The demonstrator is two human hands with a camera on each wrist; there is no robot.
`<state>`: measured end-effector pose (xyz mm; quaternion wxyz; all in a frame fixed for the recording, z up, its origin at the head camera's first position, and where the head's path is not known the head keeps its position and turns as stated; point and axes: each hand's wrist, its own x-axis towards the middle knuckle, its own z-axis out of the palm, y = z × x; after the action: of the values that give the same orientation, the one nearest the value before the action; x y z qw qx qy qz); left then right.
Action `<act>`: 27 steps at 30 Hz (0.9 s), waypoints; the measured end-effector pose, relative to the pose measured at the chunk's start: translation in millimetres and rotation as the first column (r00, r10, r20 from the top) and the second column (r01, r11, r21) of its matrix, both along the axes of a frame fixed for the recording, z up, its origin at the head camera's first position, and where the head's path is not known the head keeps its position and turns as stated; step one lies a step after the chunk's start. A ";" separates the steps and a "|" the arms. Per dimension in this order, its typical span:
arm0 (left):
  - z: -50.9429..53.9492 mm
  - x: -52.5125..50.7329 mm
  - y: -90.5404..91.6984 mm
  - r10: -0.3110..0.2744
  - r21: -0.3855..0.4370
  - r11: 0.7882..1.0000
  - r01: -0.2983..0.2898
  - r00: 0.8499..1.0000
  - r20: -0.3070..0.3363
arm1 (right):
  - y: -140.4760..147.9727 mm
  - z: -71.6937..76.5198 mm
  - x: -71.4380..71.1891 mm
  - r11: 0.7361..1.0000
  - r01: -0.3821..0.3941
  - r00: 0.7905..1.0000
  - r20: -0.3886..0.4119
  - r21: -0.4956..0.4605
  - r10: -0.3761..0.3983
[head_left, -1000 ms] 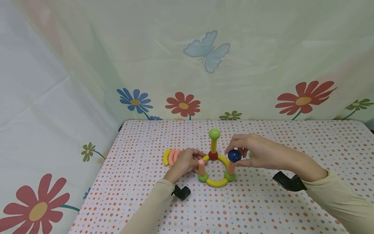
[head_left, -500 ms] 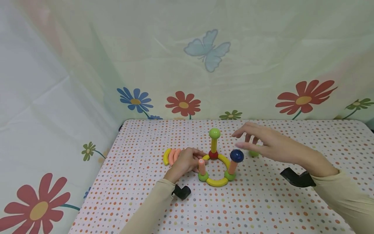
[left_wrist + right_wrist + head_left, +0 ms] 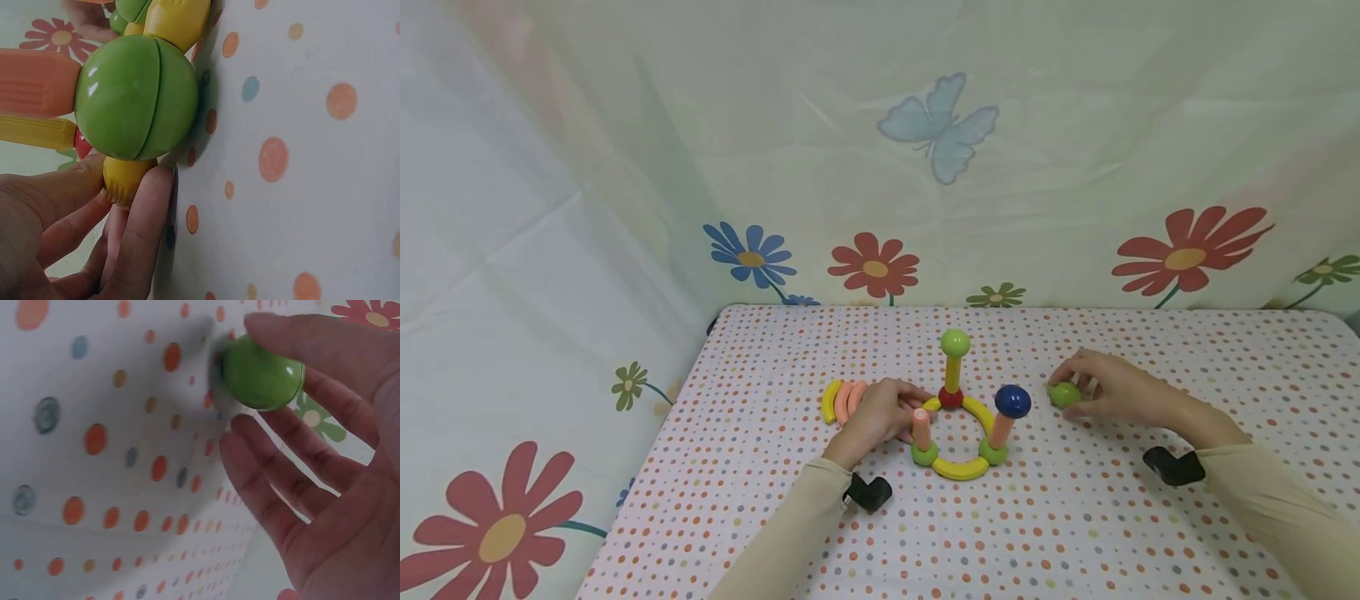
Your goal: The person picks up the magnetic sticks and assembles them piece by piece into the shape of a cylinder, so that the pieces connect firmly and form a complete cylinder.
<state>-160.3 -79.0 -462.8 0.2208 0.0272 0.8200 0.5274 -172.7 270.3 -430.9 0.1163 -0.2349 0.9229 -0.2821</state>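
A ring of yellow curved pieces (image 3: 960,470) and balls lies on the table. From its red ball (image 3: 951,397) rises a yellow stick topped by a light green ball (image 3: 955,342). A pink stick (image 3: 921,431) stands on the left green ball (image 3: 137,97); the right pink stick (image 3: 1001,432) leans slightly, capped by a dark blue ball (image 3: 1012,401). My left hand (image 3: 880,414) pinches a yellow curved piece (image 3: 128,180) beside the left green ball. My right hand (image 3: 1116,390) has thumb and fingers round a loose green ball (image 3: 262,373) on the table.
Left of my left hand, a yellow curved piece (image 3: 829,402) and pink curved pieces (image 3: 842,400) lie side by side on the dotted tablecloth (image 3: 737,467). A patterned curtain (image 3: 1060,183) hangs behind the table's back edge.
My right hand has let go of the dark blue ball, which stays on the right pink stick, and has moved right to the loose green ball. The left hand keeps its place.
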 end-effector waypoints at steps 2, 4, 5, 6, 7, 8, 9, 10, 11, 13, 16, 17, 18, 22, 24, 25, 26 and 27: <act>1.5 -0.2 1.0 0.001 -0.015 1.000 -0.001 1.000 -0.001 | 2.1 -3.7 1.7 1.000 -0.004 1.000 -0.002 -0.011 0.004; 2.0 -0.5 1.7 -0.003 -0.029 1.000 0.002 1.000 -0.008 | 2.7 -5.7 3.6 1.000 0.000 1.000 0.003 -0.021 0.000; 2.2 -0.5 2.0 -0.003 -0.032 0.999 0.003 1.000 -0.008 | 3.1 -6.2 4.7 1.000 0.004 1.000 0.003 -0.020 -0.004; 2.2 -0.7 2.1 -0.006 -0.033 0.999 0.006 1.000 -0.008 | 3.2 -6.1 5.7 1.000 0.012 1.000 0.004 -0.016 -0.012; 2.3 -0.6 2.4 -0.005 -0.031 1.000 0.005 1.000 -0.005 | 3.2 -5.5 6.6 1.000 0.020 1.000 0.006 -0.016 -0.020; 2.2 -0.8 2.7 -0.006 -0.030 1.000 0.006 1.000 -0.004 | 3.4 -4.4 7.2 1.000 0.028 1.000 0.006 -0.014 -0.028; 1.8 -1.0 2.9 -0.006 -0.031 1.000 0.006 1.000 -0.004 | 3.5 -2.6 7.7 0.999 0.035 0.999 0.000 -0.013 -0.035; 1.9 -1.1 3.1 -0.004 -0.029 1.000 0.004 1.000 0.001 | 3.5 -0.2 7.8 0.999 0.043 0.999 -0.009 -0.009 -0.043; 1.8 -1.5 3.2 -0.004 -0.030 1.000 0.004 1.000 0.003 | 3.5 3.1 7.9 0.999 0.049 0.999 -0.021 -0.007 -0.049; 1.7 -2.2 3.4 -0.002 -0.040 0.999 0.002 1.000 0.001 | 3.5 12.1 7.8 0.999 0.052 0.998 -0.047 -0.004 -0.053; 2.0 -2.8 3.3 -0.004 -0.052 0.999 0.003 1.000 -0.004 | 3.4 30.8 8.3 0.999 0.049 0.991 -0.124 -0.014 -0.050; 2.1 -2.8 3.3 -0.006 -0.058 0.998 0.006 1.000 -0.008 | 2.5 38.6 9.0 0.999 0.048 0.987 -0.151 -0.025 -0.051; 2.1 -2.8 3.2 -0.010 -0.064 0.998 0.009 1.000 -0.014 | 1.0 46.9 9.8 0.998 0.047 0.982 -0.180 -0.037 -0.053; 2.2 -1.4 2.6 -0.016 -0.068 0.998 0.014 1.000 -0.027 | -14.6 83.5 16.2 0.994 0.023 0.962 -0.267 -0.105 -0.051; 2.3 -0.7 2.1 -0.011 -0.058 0.998 0.010 1.000 -0.026 | -28.5 102.4 21.8 0.992 -0.016 0.961 -0.276 -0.122 -0.018; 2.3 -0.3 2.0 -0.009 -0.050 0.999 0.008 1.000 -0.024 | -37.1 110.8 24.9 0.991 -0.048 0.959 -0.282 -0.128 0.010; 2.6 0.0 1.9 -0.009 -0.042 0.999 0.008 1.000 -0.023 | -46.5 118.3 28.3 0.987 -0.084 0.959 -0.281 -0.136 0.043; 2.9 0.2 1.9 -0.011 -0.038 0.999 0.010 1.000 -0.026 | -56.5 124.6 31.7 0.983 -0.124 0.954 -0.289 -0.134 0.081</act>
<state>-160.1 -77.1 -459.9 0.2131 0.0341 0.8325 0.5102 -141.0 213.9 -306.3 -0.0203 -0.3284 0.8926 -0.3081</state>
